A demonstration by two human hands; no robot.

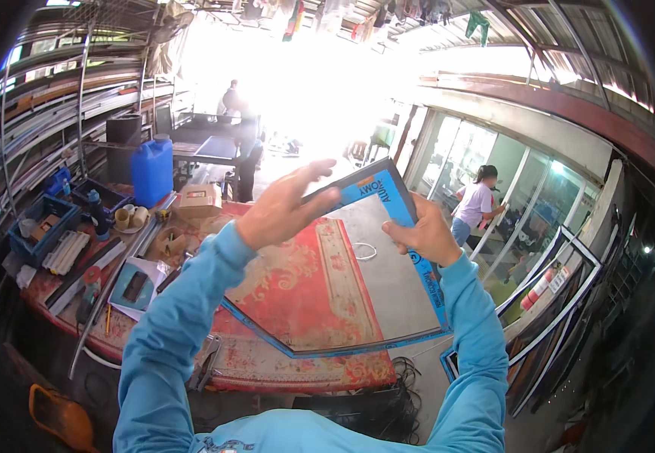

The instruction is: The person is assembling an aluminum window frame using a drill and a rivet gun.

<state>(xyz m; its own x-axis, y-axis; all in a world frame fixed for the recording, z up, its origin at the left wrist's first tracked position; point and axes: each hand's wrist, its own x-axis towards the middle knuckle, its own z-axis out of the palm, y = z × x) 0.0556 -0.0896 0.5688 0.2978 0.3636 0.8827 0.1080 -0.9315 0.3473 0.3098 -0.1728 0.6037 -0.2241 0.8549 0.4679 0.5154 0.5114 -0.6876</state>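
Partly, the outspread left hand (280, 210) hides the frame (428, 285) the right hand (431, 235) grips

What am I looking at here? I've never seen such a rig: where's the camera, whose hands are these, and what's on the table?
There is no machine: a person works with two bare hands, in light blue sleeves. The one picture comes from a fisheye camera on their head, so straight edges bend near the rim. The right hand grips a dark rectangular frame with blue film near its upper right corner. The left hand is open by the top bar; whether it touches is unclear. A red patterned cloth covers the table; toward the left are a blue jug and an opened cardboard box.
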